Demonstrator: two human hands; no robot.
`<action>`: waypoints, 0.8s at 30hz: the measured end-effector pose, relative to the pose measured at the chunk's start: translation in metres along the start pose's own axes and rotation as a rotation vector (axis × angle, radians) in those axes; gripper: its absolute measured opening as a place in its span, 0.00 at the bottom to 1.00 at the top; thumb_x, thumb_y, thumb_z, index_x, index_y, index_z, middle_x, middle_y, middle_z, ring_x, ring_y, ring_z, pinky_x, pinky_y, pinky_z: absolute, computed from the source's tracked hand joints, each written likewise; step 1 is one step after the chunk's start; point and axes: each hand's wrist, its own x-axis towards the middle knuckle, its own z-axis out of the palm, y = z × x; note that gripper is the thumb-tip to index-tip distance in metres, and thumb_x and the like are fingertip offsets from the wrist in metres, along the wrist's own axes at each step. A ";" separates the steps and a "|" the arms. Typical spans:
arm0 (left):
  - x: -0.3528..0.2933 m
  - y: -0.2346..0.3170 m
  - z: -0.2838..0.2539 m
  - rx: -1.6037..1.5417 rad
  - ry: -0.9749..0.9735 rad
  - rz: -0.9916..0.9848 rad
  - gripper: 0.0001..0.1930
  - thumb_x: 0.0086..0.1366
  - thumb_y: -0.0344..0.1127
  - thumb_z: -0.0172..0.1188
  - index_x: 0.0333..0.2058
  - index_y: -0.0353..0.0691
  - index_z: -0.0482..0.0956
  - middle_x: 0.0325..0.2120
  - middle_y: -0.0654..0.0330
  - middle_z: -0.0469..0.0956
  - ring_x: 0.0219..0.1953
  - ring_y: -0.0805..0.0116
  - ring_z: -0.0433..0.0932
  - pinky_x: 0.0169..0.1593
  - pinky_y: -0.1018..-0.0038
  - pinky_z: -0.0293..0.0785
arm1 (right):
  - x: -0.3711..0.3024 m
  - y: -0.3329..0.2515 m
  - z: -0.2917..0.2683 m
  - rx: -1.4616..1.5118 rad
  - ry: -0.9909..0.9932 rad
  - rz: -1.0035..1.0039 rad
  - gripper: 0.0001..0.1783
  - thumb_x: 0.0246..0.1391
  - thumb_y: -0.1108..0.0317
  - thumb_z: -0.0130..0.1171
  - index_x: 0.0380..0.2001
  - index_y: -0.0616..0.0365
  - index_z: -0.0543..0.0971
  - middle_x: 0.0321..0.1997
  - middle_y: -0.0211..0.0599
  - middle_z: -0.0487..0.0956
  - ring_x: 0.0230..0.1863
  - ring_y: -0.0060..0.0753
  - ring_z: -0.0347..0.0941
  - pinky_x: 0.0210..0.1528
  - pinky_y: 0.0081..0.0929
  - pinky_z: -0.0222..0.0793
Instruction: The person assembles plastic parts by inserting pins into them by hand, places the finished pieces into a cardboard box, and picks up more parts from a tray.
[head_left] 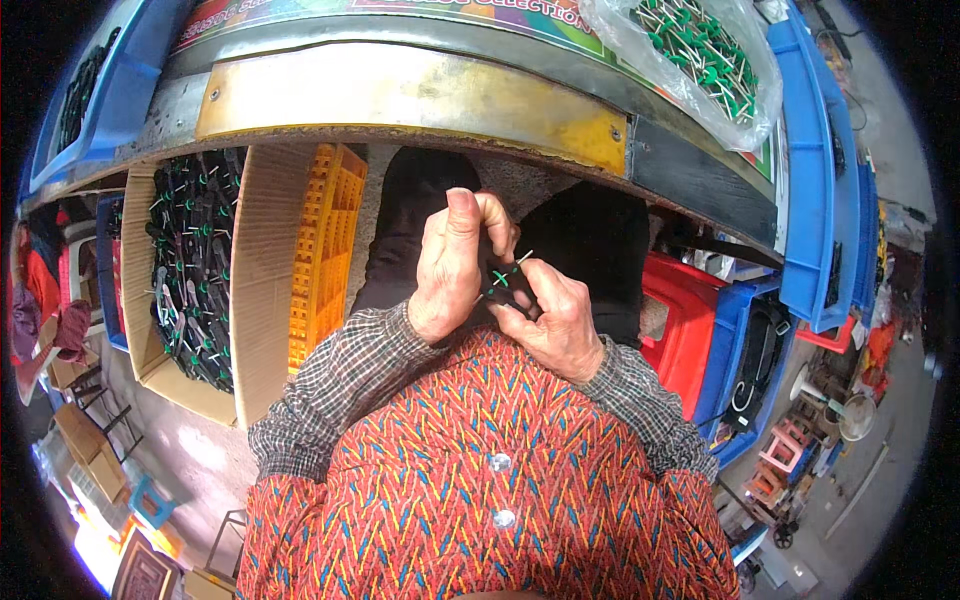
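Observation:
In front of my lap, both hands are closed around one small black part (492, 289). A green cross-shaped piece with thin light metal pins shows on it. My left hand (450, 262) has its thumb raised and its fingers curled against the part's left side. From the right, my right hand (560, 318) pinches the part between thumb and fingers. Much of the part is hidden by the fingers. On the bench at upper right, a clear plastic bag (755, 130) holds many green pieces with metal pins.
The bench's metal-faced edge (410, 92) runs across ahead of me. Under it at left stand a cardboard box (262, 270) full of black parts with green pieces and an orange crate (328, 250). Red (690, 325) and blue (722, 375) bins sit at right. A blue tray (808, 200) flanks the bench.

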 end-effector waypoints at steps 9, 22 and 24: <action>0.000 0.001 0.002 -0.082 -0.005 -0.151 0.34 0.66 0.67 0.33 0.35 0.37 0.70 0.26 0.61 0.70 0.30 0.70 0.69 0.37 0.74 0.65 | 0.002 -0.005 -0.009 0.028 0.027 0.065 0.17 0.40 0.71 0.66 0.32 0.62 0.70 0.22 0.40 0.71 0.20 0.37 0.71 0.23 0.31 0.67; -0.022 0.020 -0.016 -0.012 0.023 -0.191 0.10 0.63 0.27 0.58 0.42 0.33 0.72 0.31 0.61 0.78 0.28 0.77 0.75 0.31 0.80 0.74 | 0.004 -0.009 -0.020 0.218 0.013 0.122 0.07 0.52 0.73 0.59 0.34 0.65 0.74 0.24 0.37 0.74 0.22 0.26 0.71 0.24 0.24 0.67; -0.023 0.022 -0.016 -0.017 0.010 -0.194 0.09 0.63 0.27 0.58 0.41 0.33 0.72 0.31 0.61 0.77 0.28 0.77 0.75 0.30 0.80 0.75 | 0.004 -0.009 -0.023 0.309 -0.025 0.188 0.06 0.56 0.75 0.54 0.34 0.68 0.76 0.26 0.35 0.74 0.22 0.22 0.71 0.24 0.21 0.66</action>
